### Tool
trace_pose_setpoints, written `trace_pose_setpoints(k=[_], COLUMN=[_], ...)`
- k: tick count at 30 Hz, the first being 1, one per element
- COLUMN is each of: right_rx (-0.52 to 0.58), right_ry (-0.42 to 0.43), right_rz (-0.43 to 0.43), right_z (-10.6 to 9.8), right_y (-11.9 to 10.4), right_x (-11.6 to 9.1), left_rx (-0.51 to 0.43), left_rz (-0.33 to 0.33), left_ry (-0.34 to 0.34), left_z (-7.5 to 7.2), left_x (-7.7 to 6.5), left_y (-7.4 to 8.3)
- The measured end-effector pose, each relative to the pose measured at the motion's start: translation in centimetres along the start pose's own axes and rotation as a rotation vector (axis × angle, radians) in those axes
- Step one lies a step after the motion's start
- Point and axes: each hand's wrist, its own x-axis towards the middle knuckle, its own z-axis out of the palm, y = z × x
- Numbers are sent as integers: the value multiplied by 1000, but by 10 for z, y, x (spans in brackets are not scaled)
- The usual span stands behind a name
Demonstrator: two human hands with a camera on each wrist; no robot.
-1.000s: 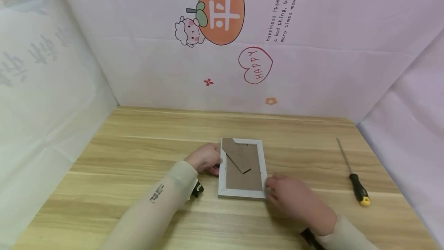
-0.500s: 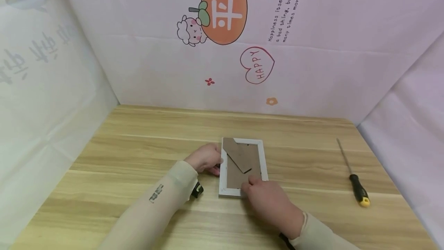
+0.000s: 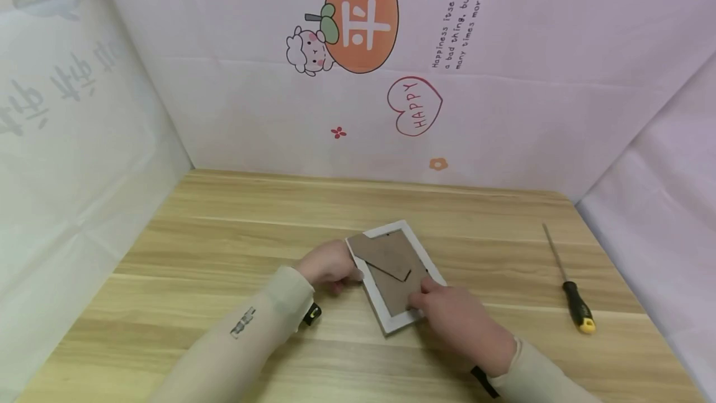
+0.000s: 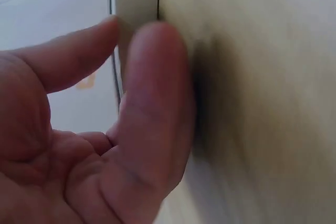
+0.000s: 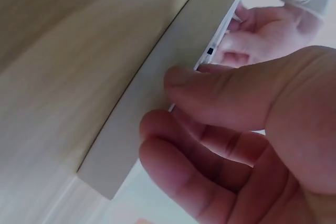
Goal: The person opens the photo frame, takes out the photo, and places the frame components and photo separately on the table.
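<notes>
A white picture frame point(image 3: 385, 303) lies back up on the wooden table, set at a slant. Its brown backing has a folded stand flap point(image 3: 386, 257). My left hand point(image 3: 330, 266) holds the frame's left edge; in the left wrist view its thumb touches the edge and the index finger is bent beside it. At the lower right side, my right hand point(image 3: 458, 322) grips the frame. The right wrist view has that thumb on the frame's pale side point(image 5: 152, 77) and curled fingers below. The frame's front is hidden.
A screwdriver point(image 3: 577, 306) with a black and yellow handle lies to the right on the wooden table point(image 3: 224, 222). Printed white cloth point(image 3: 252, 117) hangs behind the table and along both sides.
My right hand has moved from the frame's right side to its bottom edge, then back right. The frame has turned counterclockwise, and my left hand has shifted slightly down with it.
</notes>
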Motion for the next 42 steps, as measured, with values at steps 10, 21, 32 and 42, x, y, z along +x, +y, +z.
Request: trace_pose_setpoints(k=[10, 21, 32, 42], right_rx=[2, 66, 115, 151], right_ry=[50, 74, 80, 93], right_rz=[-27, -107, -128, -131], right_z=[2, 5, 10, 10], right_y=[25, 49, 61, 65], right_x=[-11, -11, -8, -6], left_rx=[38, -280, -284, -306], left_rz=[-39, -49, -56, -124], left_ry=[143, 76, 91, 14], left_z=[-33, -23, -13, -13], left_x=[2, 14, 18, 13], left_y=[-1, -18, -19, -18])
